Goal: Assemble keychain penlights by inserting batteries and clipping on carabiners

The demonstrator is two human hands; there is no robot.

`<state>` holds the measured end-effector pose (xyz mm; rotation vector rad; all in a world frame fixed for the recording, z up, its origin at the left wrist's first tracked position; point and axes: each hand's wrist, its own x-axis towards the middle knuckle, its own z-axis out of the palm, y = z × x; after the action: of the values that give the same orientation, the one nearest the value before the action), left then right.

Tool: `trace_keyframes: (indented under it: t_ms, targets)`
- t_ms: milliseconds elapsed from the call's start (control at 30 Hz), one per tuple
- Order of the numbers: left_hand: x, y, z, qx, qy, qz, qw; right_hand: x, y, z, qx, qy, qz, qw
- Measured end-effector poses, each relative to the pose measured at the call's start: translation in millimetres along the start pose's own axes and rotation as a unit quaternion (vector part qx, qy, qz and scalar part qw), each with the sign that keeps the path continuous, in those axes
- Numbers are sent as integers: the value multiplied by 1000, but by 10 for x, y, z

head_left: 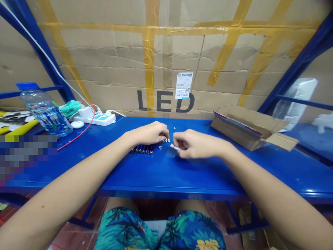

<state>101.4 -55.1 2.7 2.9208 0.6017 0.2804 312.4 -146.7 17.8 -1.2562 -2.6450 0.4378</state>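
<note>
Small-part handling in progress at mid-table

Step in hand, as judged: picking and handling of small parts, both hands engaged. The left hand (156, 132) reaches over the table (140, 177), midway between front and back edges. Its fingers are curled close, tips at a cluster of metal bits (167, 140); whether any is gripped cannot be told. The right hand (191, 144), just beside it, has thumb and fingers closed on a white piece (174, 147), held above the surface.

The next move appears to call for a precise fingertip grip and a steady right hand, the bits being small and likely to roll.

Materials: the tubes (144, 150) are slim and dark with shiny metal ends, set side by side left of centre, partly under the left hand. One loose bit (160, 147), metallic, lies apart between row and white piece. The table is smooth, glossy blue. Towards its back right corner stands an open box (235, 130) of matt brown cardboard, flaps raised.
</note>
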Motion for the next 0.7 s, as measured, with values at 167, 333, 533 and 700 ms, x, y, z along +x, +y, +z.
trace_keyframes:
  t_ms: [167,333,533,700]
  targets:
    - [30,142,53,73,-36,2,997,-87,388,-205,114,114,39,986]
    - [41,159,95,96,-44,4,994,-68,545,-187,100,130,65,984]
    - [47,184,94,116,-52,-5,992,-24,544,-137,90,126,52,987]
    - [63,207,116,120,-55,-17,991,-19,553,-137,76,133,60,986]
